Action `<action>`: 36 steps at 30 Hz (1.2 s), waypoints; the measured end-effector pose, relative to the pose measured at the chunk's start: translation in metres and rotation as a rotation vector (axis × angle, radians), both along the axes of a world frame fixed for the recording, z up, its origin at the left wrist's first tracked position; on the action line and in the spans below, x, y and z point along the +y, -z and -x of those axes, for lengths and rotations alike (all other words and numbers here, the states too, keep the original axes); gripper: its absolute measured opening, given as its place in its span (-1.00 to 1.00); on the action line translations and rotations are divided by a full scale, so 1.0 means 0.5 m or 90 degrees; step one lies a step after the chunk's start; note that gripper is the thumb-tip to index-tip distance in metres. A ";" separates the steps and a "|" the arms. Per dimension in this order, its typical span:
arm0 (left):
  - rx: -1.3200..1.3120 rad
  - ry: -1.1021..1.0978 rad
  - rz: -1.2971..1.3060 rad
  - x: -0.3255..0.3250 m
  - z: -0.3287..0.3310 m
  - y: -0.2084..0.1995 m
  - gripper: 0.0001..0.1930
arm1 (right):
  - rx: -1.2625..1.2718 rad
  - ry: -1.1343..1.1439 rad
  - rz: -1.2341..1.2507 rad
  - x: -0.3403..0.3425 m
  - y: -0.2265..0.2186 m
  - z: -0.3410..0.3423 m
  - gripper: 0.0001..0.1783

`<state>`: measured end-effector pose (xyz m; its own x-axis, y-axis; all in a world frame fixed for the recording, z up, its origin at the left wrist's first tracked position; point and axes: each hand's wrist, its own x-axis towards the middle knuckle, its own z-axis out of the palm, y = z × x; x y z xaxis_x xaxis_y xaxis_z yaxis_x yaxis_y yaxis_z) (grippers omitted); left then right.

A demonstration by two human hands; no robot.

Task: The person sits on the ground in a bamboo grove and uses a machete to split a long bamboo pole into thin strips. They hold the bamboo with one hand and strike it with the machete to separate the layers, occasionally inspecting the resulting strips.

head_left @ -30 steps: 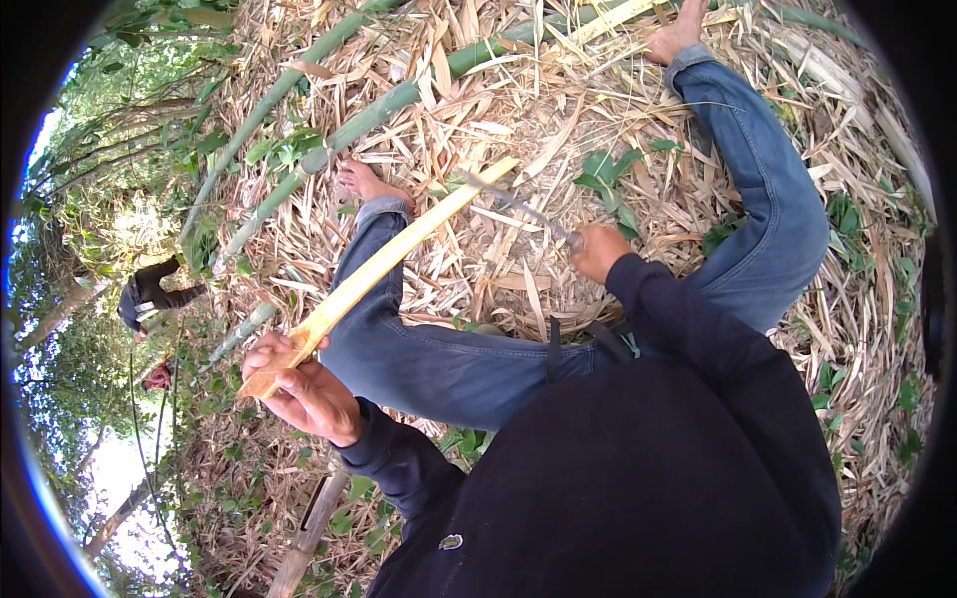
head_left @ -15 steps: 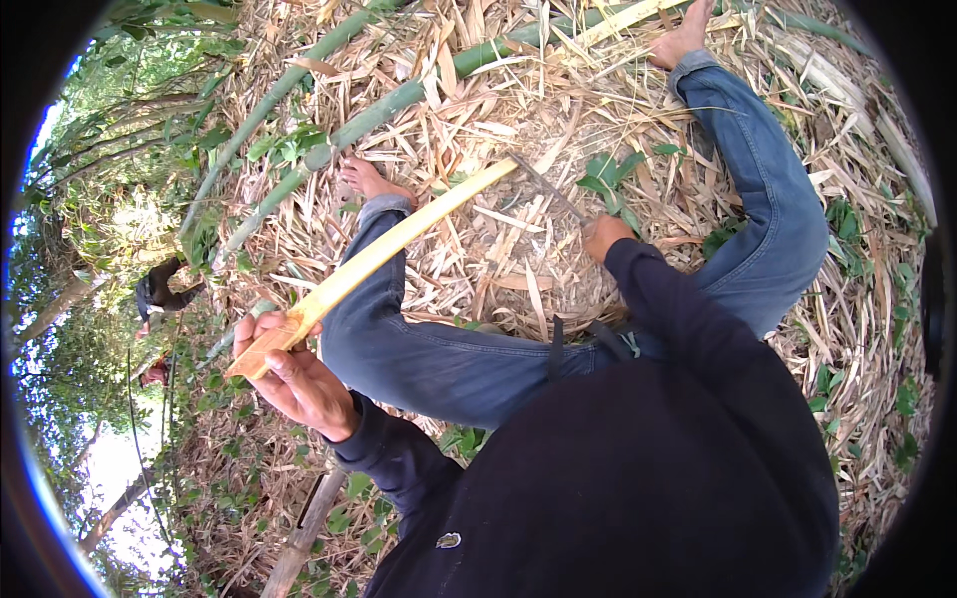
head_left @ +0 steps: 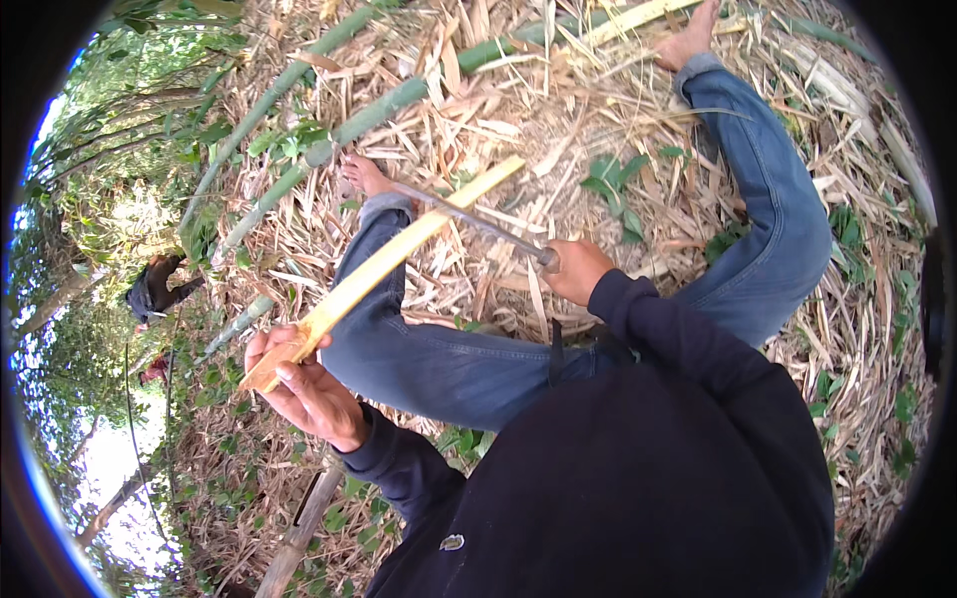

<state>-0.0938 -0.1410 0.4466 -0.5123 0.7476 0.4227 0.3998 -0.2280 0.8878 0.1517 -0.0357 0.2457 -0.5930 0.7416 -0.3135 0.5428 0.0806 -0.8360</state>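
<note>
A long pale-yellow split bamboo strip (head_left: 384, 261) slants from lower left to upper right across my bent left leg. My left hand (head_left: 309, 392) is closed on its lower, wider end, thumb on the near side and fingers behind. In front of my waist my right hand (head_left: 578, 271) grips the handle of a long, narrow knife (head_left: 478, 219). The dark blade points to the upper left and crosses the strip in its upper half. Whether the edge touches the strip, I cannot tell. The strip's far end hangs free over the litter.
Green bamboo poles (head_left: 384, 110) lie across the ground beyond my feet, with another pale strip (head_left: 638, 18) by my right foot. Dry leaves and shavings (head_left: 498, 299) cover the ground around a leafy green sprig (head_left: 613, 184). Farther left, another person (head_left: 158, 289) is among the plants.
The knife has moved left and toward me, from the strip's far tip to across its upper half. My left hand and the strip have shifted slightly right.
</note>
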 end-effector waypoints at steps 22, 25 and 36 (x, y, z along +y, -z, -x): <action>0.027 0.018 0.007 0.013 -0.008 -0.015 -0.57 | -0.258 0.069 0.087 0.049 0.176 -0.027 -0.70; 0.013 -0.024 0.011 0.007 -0.002 -0.011 -0.55 | -0.265 0.067 0.088 0.038 0.230 -0.042 -0.69; 0.044 -0.070 0.099 -0.039 0.039 -0.015 -0.70 | 0.055 -0.012 0.076 0.000 -0.078 -0.010 -0.74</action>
